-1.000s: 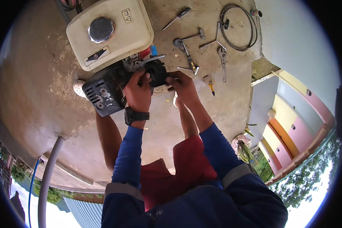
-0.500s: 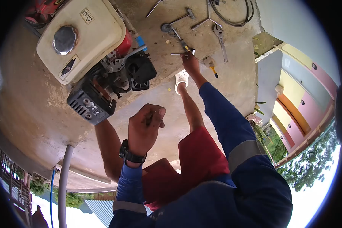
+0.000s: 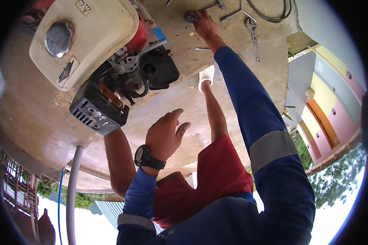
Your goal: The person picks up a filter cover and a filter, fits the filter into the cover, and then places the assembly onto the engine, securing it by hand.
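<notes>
My right hand [image 3: 206,28] is at the tools on the concrete floor, its bent fingers on a dark round-headed tool [image 3: 189,17] whose handle they cover. Beside those fingers lies a hammer-like tool [image 3: 221,4]. A short silver rod [image 3: 203,49] rests below the wrist. My left hand [image 3: 163,136], a black watch on its wrist, hangs in the air with fingers apart and nothing in it. Above and left of it is an engine [image 3: 126,73] with a cream tank [image 3: 86,36], a silver cap [image 3: 59,38] and a black slotted cover [image 3: 98,110].
An adjustable wrench [image 3: 253,38], a three-armed wrench [image 3: 241,10] and a looped cable [image 3: 276,18] lie at the upper right. My foot in a white clog [image 3: 206,75] stands below the tools. A grey pipe [image 3: 73,188] rises at the lower left.
My right hand has moved up to the round-headed tool. The fingers of my left hand have spread from a closed curl. The brush is out of sight, and the view has shifted slightly.
</notes>
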Demonstrator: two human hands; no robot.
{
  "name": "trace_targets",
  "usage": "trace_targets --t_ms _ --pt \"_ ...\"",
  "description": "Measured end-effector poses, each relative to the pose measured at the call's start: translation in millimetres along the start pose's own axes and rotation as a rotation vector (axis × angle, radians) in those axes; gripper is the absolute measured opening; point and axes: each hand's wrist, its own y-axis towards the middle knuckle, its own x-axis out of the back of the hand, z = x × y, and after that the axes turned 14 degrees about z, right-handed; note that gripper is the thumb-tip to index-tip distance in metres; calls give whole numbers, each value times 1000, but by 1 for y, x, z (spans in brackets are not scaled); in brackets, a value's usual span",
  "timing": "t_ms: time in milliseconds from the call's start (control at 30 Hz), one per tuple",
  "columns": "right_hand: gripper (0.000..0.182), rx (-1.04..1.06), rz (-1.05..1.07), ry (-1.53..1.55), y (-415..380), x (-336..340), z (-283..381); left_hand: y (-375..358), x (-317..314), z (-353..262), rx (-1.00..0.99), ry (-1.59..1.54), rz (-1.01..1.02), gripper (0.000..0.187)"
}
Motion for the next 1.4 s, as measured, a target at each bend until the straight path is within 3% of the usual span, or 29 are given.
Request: trace_targets --t_ms 200,467,567,767,867,933,1067,1400 --pt "49 57 -12 -77 4 -7 2 0 0 3 -2 35 24 44" --pt "39 -240 -182 340 -73 -38 9 11 -2 11 3 43 33 43" --pt "32 -255 -173 332 -118 -61 8 15 -5 15 17 48 38 43" --pt "26 -98 199 431 -181 -98 45 13 -13 16 12 57 48 43" --pt "38 -155 265 558 -187 -117 77 15 -13 16 34 55 87 44" --pt "52 -279 290 881 -189 -141 91 16 -12 18 50 60 101 44" --pt "57 -281 482 776 -180 -134 108 22 -13 23 50 54 99 44" --pt "51 -154 462 614 -173 -150 91 28 -13 27 88 39 133 45"
